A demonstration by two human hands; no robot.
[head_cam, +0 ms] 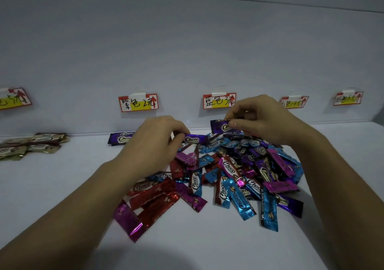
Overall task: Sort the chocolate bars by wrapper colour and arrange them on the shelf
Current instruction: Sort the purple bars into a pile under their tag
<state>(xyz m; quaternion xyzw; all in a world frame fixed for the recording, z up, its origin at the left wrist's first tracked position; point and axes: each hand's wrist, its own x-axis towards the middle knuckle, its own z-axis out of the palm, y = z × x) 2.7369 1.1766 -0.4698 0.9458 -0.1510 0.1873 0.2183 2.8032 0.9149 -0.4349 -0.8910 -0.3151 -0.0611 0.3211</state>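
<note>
White shelf (62,197): mixed heap (228,176) of red, blue, magenta and purple foil "Choco" bars, centre to 4 o'clock; gold bars (31,145), 9 o'clock; purple pair (121,138), 11 o'clock; left hand (153,143) pinching a purple bar (194,139), right hand (264,120) pinching a second purple bar (221,127), 12 o'clock.

Shop shelf (62,186) (5 price tags (138,103))

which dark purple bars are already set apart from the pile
The dark purple bars lying below the second label from the left, left of the pile. The left hand and right hand each pinch another.
</note>
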